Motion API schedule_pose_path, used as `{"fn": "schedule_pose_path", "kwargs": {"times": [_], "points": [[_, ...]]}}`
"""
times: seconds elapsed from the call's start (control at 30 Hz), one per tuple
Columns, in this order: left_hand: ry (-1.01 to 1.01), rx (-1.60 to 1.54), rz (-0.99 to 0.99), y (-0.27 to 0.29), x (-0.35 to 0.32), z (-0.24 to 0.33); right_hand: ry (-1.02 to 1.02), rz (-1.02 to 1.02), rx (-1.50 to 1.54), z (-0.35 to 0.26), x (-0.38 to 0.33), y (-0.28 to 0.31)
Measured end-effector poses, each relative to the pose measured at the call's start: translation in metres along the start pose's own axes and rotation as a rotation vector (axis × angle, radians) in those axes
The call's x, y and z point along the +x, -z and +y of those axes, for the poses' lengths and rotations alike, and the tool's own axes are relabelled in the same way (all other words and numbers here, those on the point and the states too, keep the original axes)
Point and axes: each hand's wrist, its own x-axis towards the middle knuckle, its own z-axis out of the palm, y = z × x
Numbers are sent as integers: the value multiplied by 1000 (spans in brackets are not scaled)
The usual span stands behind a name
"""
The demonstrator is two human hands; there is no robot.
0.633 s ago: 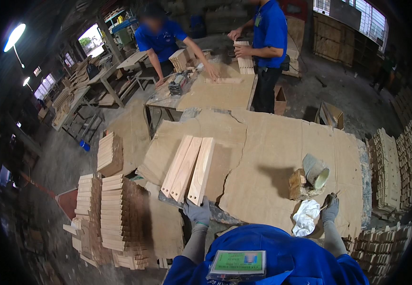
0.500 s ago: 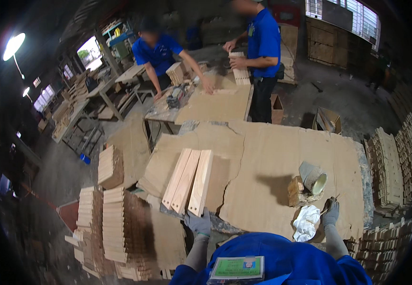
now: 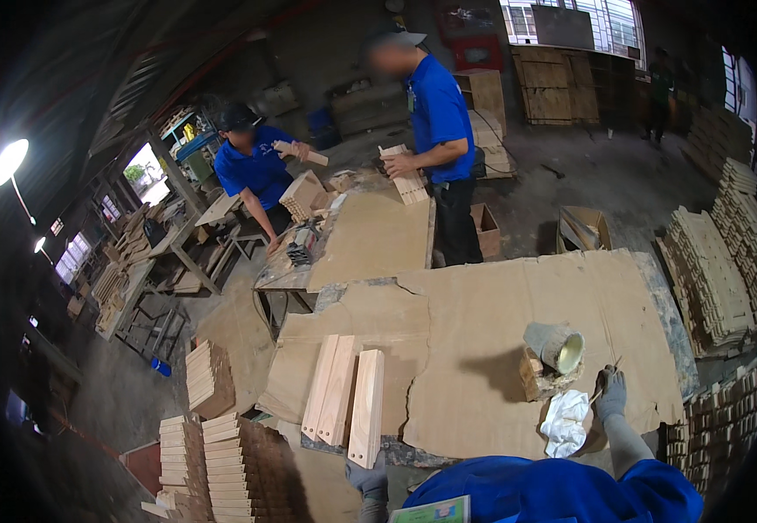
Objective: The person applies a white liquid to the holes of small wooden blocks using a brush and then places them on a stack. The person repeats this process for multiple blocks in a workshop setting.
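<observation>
My left hand [image 3: 367,477], in a grey glove, grips the near end of a pale wooden slat [image 3: 366,410], which juts past the cardboard's near edge. Just left of it lie two more slats [image 3: 330,392], side by side, with small holes at their near ends. My right hand [image 3: 610,394], also gloved, is closed around a thin stick [image 3: 618,361] above the cardboard at the right. Beside that hand lies a crumpled white cloth [image 3: 565,424]. Farther off, a grey cup-like container [image 3: 555,346] is tilted on a wooden block [image 3: 532,376].
Torn cardboard [image 3: 483,305] covers the table. Stacked wooden pieces [image 3: 237,466] stand at the near left, with more stacks [image 3: 712,275] at the right. Across a second table [image 3: 374,235], two people in blue shirts handle wooden pieces. An open box [image 3: 584,228] sits on the floor.
The slat in my left hand has come nearer to me, past the other two. My right hand stays by the cloth. The co-worker at the left has raised a wooden piece.
</observation>
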Motion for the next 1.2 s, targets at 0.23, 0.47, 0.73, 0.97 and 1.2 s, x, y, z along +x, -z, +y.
{"fn": "schedule_pose_path", "kwargs": {"times": [0.23, 0.47, 0.73, 0.97, 1.2], "points": [[221, -567, -633, 51, -13, -1, -51, 163, 354, 3, -5, -16], [-230, 302, -371, 100, 36, 97, 37, -69, 50, 41, -5, -27], [-11, 434, -741, 46, 82, 123, 165, -24, -135, 56, 7, -49], [252, -20, -877, 21, 116, 69, 123, -52, -53, 48, 4, -38], [372, -72, -957, 32, 120, 84, 152, -47, -95, 48, 2, -31]]}}
